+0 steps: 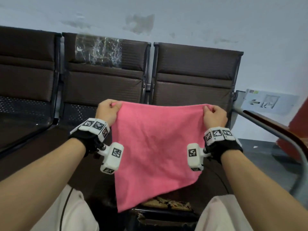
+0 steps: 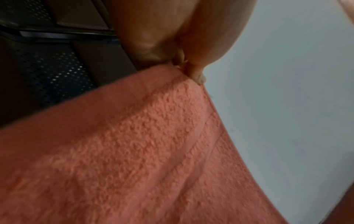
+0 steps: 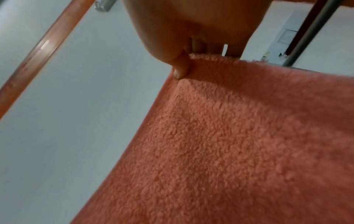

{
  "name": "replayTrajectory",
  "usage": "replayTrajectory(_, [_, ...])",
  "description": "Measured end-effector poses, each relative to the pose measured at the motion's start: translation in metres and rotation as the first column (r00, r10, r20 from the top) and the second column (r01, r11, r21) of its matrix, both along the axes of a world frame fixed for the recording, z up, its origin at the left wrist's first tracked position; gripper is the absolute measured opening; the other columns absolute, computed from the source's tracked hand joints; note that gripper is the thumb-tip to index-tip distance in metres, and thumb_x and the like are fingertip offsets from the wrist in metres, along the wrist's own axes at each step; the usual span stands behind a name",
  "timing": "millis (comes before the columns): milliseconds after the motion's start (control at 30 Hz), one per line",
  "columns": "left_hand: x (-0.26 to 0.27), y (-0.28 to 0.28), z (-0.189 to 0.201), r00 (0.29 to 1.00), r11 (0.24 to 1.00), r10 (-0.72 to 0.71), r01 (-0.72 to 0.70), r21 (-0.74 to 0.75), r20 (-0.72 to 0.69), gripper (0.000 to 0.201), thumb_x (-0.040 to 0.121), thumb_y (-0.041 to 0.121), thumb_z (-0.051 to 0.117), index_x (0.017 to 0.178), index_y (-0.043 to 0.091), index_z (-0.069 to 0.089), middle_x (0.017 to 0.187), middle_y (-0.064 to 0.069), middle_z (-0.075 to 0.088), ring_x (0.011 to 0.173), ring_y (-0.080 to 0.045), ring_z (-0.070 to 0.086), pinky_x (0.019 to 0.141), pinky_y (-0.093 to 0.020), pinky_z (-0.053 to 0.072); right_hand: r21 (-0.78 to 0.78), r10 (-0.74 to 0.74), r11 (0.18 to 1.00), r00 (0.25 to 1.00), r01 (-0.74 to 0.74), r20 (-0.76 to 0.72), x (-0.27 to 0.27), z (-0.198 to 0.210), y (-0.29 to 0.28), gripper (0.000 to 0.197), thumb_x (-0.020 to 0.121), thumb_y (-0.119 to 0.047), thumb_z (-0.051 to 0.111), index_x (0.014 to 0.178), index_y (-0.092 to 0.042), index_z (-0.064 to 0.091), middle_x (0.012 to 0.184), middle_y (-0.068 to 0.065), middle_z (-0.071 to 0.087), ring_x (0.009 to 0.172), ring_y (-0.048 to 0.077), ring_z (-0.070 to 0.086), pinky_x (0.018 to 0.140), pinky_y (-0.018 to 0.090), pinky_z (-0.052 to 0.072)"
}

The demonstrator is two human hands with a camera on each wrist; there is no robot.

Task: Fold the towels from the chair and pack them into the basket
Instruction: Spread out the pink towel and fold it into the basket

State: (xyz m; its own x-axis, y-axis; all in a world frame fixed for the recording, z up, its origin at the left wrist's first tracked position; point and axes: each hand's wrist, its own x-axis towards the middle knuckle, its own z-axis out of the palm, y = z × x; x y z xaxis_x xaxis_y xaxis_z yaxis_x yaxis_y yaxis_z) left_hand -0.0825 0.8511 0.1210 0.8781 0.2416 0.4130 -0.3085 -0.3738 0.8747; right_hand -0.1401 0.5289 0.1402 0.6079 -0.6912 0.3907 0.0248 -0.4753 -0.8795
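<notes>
Between the two raised hands a pink towel (image 1: 155, 147) is held spread in the air, in front of a row of dark chairs (image 1: 191, 77). At its one top corner it is pinched by the left hand (image 1: 108, 112); at the other top corner it is pinched by the right hand (image 1: 214, 115). Below the hands the cloth hangs free, with the lower edge slanting. It appears light, soft and limp, with a fluffy pile that is judged not slippery. The hemmed corners are judged the best places to be gripped. The basket is not seen.
</notes>
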Motion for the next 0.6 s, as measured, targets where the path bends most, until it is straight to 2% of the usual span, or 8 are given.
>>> replayTrajectory(133, [0.007, -0.006, -0.034, 0.994, 0.994, -0.064, 0.072, 0.082, -0.093, 0.022, 0.09, 0.021, 0.061, 0.098, 0.003, 0.07, 0.1, -0.016, 0.07, 0.093, -0.028, 0.064, 0.089, -0.039, 0.048, 0.074, 0.012, 0.997, 0.994, -0.004, -0.107, 0.011, -0.046, -0.002, 0.022, 0.089, -0.023, 0.058, 0.098, -0.009, 0.072, 0.1, 0.012, 0.071, 0.084, 0.023, 0.055, 0.075, 0.022, 0.034])
replayTrajectory(200, [0.009, -0.009, -0.048, 0.983, 0.983, -0.12, 0.137, 0.125, -0.138, 0.02, 0.089, 0.022, 0.062, 0.095, 0.006, 0.072, 0.097, -0.014, 0.071, 0.089, -0.023, 0.063, 0.087, -0.038, 0.049, 0.138, 0.113, 0.987, 0.975, -0.087, -0.19, 0.018, -0.065, -0.006, 0.022, 0.087, -0.02, 0.061, 0.098, -0.006, 0.073, 0.099, 0.014, 0.071, 0.084, 0.022, 0.056, 0.078, 0.023, 0.038])
replayTrajectory(267, [0.011, -0.012, -0.055, 0.967, 0.974, -0.183, 0.203, 0.101, -0.18, 0.019, 0.087, 0.022, 0.065, 0.092, 0.006, 0.072, 0.094, -0.013, 0.071, 0.084, -0.017, 0.061, 0.083, -0.035, 0.05, 0.242, 0.267, 0.947, 0.939, -0.213, -0.216, 0.025, -0.077, -0.005, 0.014, 0.082, -0.014, 0.064, 0.088, -0.007, 0.075, 0.083, 0.01, 0.071, 0.085, 0.023, 0.06, 0.081, 0.03, 0.044])
replayTrajectory(333, [0.011, -0.015, -0.057, 0.955, 0.974, -0.215, 0.225, 0.025, -0.205, 0.019, 0.085, 0.022, 0.067, 0.093, 0.005, 0.072, 0.083, -0.005, 0.069, 0.074, -0.011, 0.06, 0.068, -0.024, 0.05, 0.33, 0.368, 0.896, 0.913, -0.298, -0.174, 0.029, -0.081, 0.004, 0.012, 0.079, -0.006, 0.063, 0.072, -0.012, 0.072, 0.064, 0.002, 0.062, 0.07, 0.019, 0.056, 0.066, 0.029, 0.044])
replayTrajectory(400, [0.008, -0.021, -0.057, 0.945, 0.971, -0.24, 0.23, -0.07, -0.221, 0.018, 0.084, 0.018, 0.069, 0.093, 0.003, 0.071, 0.067, 0.006, 0.064, 0.056, 0.0, 0.055, 0.049, -0.01, 0.041, 0.442, 0.464, 0.812, 0.881, -0.38, -0.095, 0.03, -0.08, 0.019, 0.019, 0.081, 0.001, 0.058, 0.075, -0.014, 0.068, 0.057, -0.001, 0.056, 0.05, 0.011, 0.05, 0.047, 0.021, 0.04])
replayTrajectory(467, [0.002, -0.028, -0.056, 0.932, 0.956, -0.284, 0.257, -0.142, -0.224, 0.014, 0.084, 0.013, 0.069, 0.094, 0.003, 0.069, 0.057, 0.009, 0.059, 0.043, 0.004, 0.048, 0.041, -0.006, 0.034, 0.51, 0.586, 0.697, 0.81, -0.504, -0.001, 0.026, -0.073, 0.038, 0.023, 0.082, 0.005, 0.053, 0.079, -0.012, 0.068, 0.048, -0.005, 0.053, 0.037, 0.005, 0.045, 0.037, 0.015, 0.033])
replayTrajectory(533, [-0.005, -0.033, -0.053, 0.911, 0.937, -0.337, 0.301, -0.178, -0.236, 0.017, 0.084, 0.012, 0.068, 0.098, 0.003, 0.069, 0.066, 0.0, 0.061, 0.053, -0.001, 0.052, 0.046, -0.01, 0.04, 0.528, 0.694, 0.578, 0.715, -0.623, 0.084, 0.019, -0.064, 0.057, 0.021, 0.084, 0.004, 0.051, 0.08, -0.006, 0.069, 0.048, -0.005, 0.055, 0.038, 0.005, 0.048, 0.037, 0.015, 0.037])
replayTrajectory(600, [-0.011, -0.036, -0.049, 0.887, 0.919, -0.381, 0.332, -0.214, -0.26, 0.019, 0.085, 0.013, 0.066, 0.1, 0.002, 0.07, 0.083, -0.012, 0.065, 0.07, -0.016, 0.057, 0.057, -0.023, 0.046, 0.554, 0.794, 0.409, 0.582, -0.725, 0.175, 0.013, -0.058, 0.069, 0.021, 0.089, 0.001, 0.05, 0.083, -0.002, 0.069, 0.06, 0.001, 0.065, 0.051, 0.01, 0.061, 0.047, 0.019, 0.049])
